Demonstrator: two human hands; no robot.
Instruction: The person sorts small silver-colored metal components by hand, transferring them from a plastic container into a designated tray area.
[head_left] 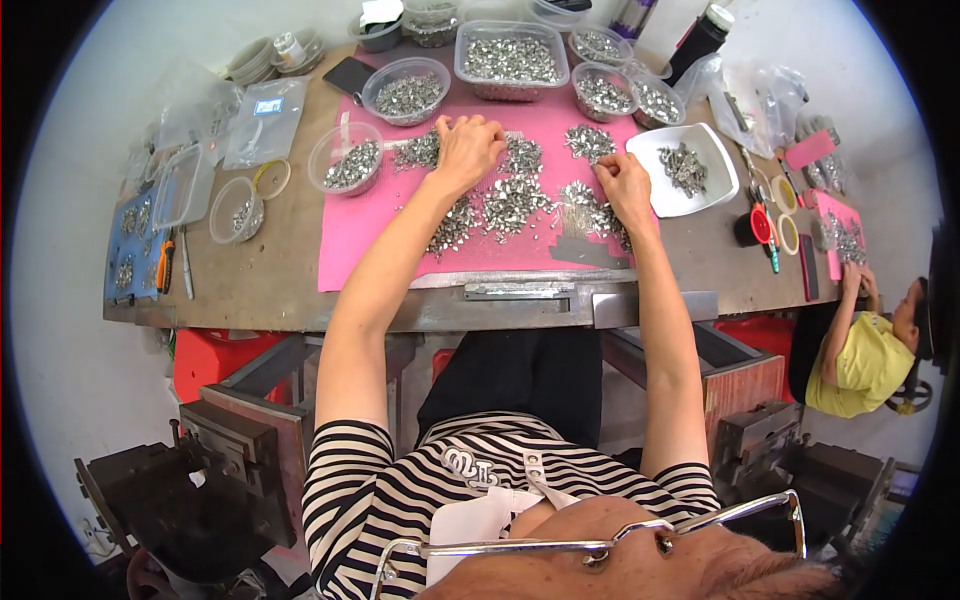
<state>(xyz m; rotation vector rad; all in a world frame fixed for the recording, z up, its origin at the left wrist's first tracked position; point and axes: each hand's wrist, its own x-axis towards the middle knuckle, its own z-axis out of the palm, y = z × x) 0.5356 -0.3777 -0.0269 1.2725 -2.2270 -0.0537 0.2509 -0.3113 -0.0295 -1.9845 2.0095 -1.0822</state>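
Observation:
Small silvery metal pieces lie in several heaps on a pink mat (345, 235). My left hand (468, 152) reaches over the far heaps, its fingers bent down among the pieces near the small heap (418, 152). What its fingertips hold is too small to name. My right hand (624, 186) is at the right side of the mat, thumb and fingers pinched together beside a heap (588, 143); anything between them is hidden. Close to it stands a white square dish (715, 180) with more metal pieces. Thin pins (577, 220) lie by a grey flat piece (585, 252) at the near right.
Clear tubs of metal pieces stand behind the mat, among them a rectangular tub (512, 90) and a round tub (345, 185). A phone (349, 76), a dark bottle (702, 42) and orange-handled pliers (164, 265) lie or stand around. At far right a person (865, 365) works.

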